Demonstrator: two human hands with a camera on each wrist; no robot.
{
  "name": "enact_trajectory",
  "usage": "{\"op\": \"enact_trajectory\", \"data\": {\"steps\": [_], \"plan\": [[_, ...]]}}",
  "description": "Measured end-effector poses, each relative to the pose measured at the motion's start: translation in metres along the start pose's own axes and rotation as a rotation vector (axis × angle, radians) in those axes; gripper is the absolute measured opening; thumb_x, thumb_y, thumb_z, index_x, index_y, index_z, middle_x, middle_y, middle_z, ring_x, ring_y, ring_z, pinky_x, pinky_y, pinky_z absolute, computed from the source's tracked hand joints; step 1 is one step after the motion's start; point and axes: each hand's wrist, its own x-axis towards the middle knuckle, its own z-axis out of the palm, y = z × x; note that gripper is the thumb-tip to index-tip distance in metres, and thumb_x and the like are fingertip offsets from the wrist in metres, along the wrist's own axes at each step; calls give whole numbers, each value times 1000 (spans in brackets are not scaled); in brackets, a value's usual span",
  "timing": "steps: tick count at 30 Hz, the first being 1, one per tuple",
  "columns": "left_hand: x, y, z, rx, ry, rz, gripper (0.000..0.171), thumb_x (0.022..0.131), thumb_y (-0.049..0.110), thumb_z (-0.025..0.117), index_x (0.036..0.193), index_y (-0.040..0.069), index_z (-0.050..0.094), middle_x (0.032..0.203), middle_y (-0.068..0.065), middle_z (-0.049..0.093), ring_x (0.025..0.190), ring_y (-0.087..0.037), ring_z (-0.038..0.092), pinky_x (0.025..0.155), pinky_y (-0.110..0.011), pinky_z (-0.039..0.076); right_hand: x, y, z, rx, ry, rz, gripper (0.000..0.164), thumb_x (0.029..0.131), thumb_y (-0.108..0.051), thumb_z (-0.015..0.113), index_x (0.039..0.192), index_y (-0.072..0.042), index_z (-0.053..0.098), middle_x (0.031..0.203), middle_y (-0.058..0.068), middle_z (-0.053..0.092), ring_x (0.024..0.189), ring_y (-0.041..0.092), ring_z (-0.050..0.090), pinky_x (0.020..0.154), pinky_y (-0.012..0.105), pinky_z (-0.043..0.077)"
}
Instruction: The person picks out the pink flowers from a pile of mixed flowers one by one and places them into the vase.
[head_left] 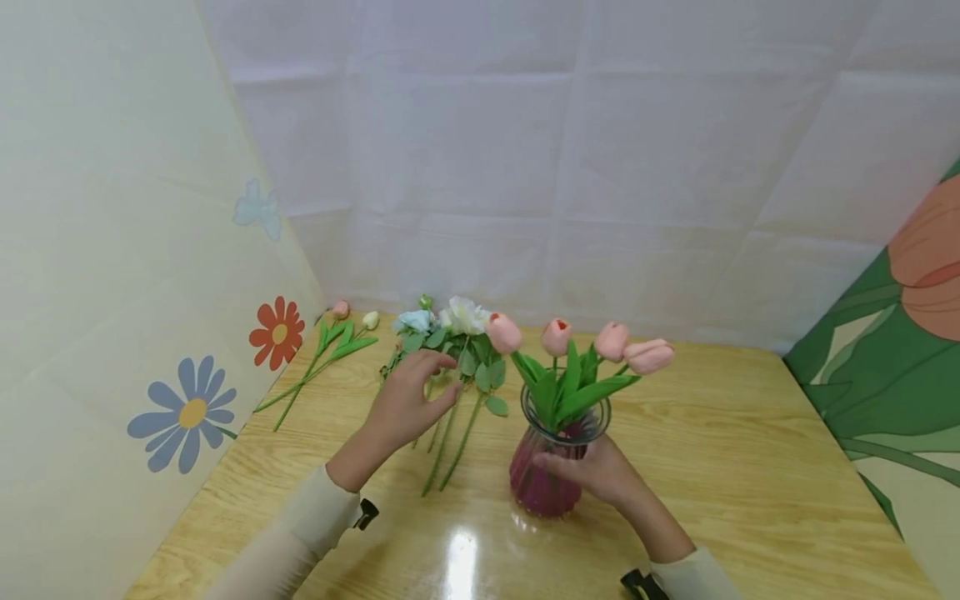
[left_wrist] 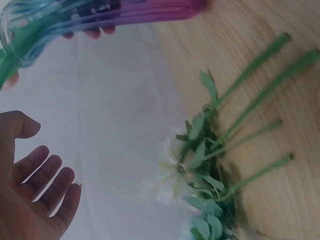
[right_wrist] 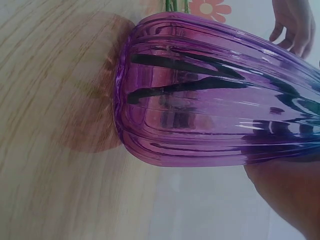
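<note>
My right hand (head_left: 596, 471) grips a ribbed glass vase (head_left: 542, 492), purple-pink at the base with a clear rim, thumb across its front. Several pink tulips (head_left: 557, 337) with green leaves stand in it. Dark stems show through the glass in the right wrist view. My left hand (head_left: 408, 400) hovers left of the vase, fingers loosely bent and apart, holding nothing; the left wrist view shows its palm bare. Below and behind it lie a white flower (head_left: 463, 317) and a light blue flower (head_left: 415, 322), their green stems (head_left: 450, 450) pointing toward me.
At the back left of the wooden table (head_left: 720, 467) lie a pink tulip (head_left: 341, 309) and a white tulip (head_left: 371, 320) with crossed stems. White cloth (head_left: 480, 167) hangs behind. Flower-printed panels (head_left: 97, 275) stand at both sides.
</note>
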Motion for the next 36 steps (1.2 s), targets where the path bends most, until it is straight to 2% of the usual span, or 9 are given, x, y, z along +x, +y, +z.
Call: {"op": "enact_trajectory", "data": {"steps": [12,17,24,29,36], "plan": [[-8,-42,-7,34,-54,-174,23,94,17,72,115,9,68,112,-10,69,96,-30,65,80,-43,56,0,-1,0,-11,7,2,79,87,-18,81,151,-6,37,138,20,57,125,40,57,106,62,43],[-11,-54,-12,51,-40,-219,22,93,15,73,114,7,69,111,-11,70,94,-27,65,78,-44,56,-1,-2,0,-9,2,2,79,87,-18,81,152,-6,37,139,20,57,127,41,56,106,63,42],[-16,-71,-18,77,-47,-284,27,95,18,70,119,4,68,115,-14,69,96,-31,65,79,-47,55,-1,-2,1,-17,2,16,78,87,-20,81,151,-6,38,136,18,59,124,37,58,106,61,44],[-19,-81,-24,66,-72,-364,29,98,21,67,121,4,67,120,-16,67,100,-32,64,80,-49,55,-2,-3,1,3,-2,9,78,87,-19,80,151,-6,38,136,18,59,124,37,57,106,61,43],[-23,-96,-30,66,-60,-430,30,98,21,67,123,3,66,122,-17,66,102,-34,64,80,-50,54,-2,-1,1,7,5,2,79,87,-18,81,152,-8,37,136,16,59,125,36,57,106,61,41]]}}
